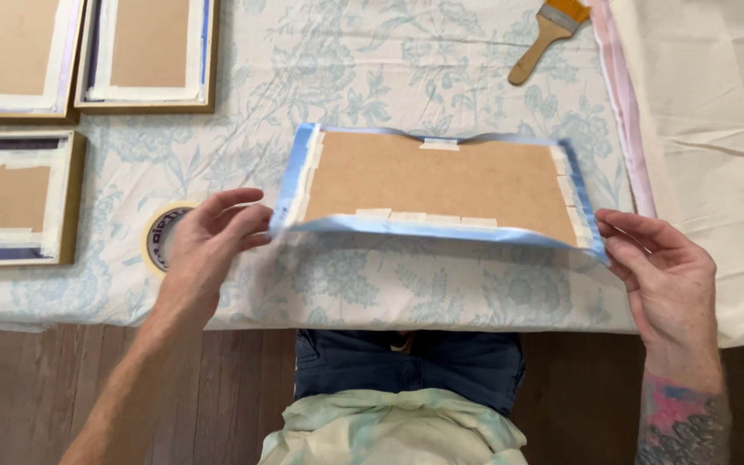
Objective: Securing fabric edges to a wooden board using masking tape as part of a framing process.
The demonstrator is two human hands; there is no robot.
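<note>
Board point(441, 181), brown, edged in blue cloth and taped, is held just above the tabletop point(441, 69), near its front edge. Left hand point(208, 241): grip pinched shut on the left corner. Right hand point(660, 275): fingers spread, touching the right corner, not clamped. Cloth is best kept taut and level. Tape roll point(158, 237) lies beside the left hand; brush point(548, 34) well apart.

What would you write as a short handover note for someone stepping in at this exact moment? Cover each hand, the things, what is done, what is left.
Left hand: pinching the near left corner of the brown board.
Right hand: fingers at its near right corner.
Board lies on the floral cloth, blue fabric wrapped over its edges.
Done: pale tape strips along all four sides.
Left: corners look untaped.
Tape roll by the left hand; brush far right.
</note>
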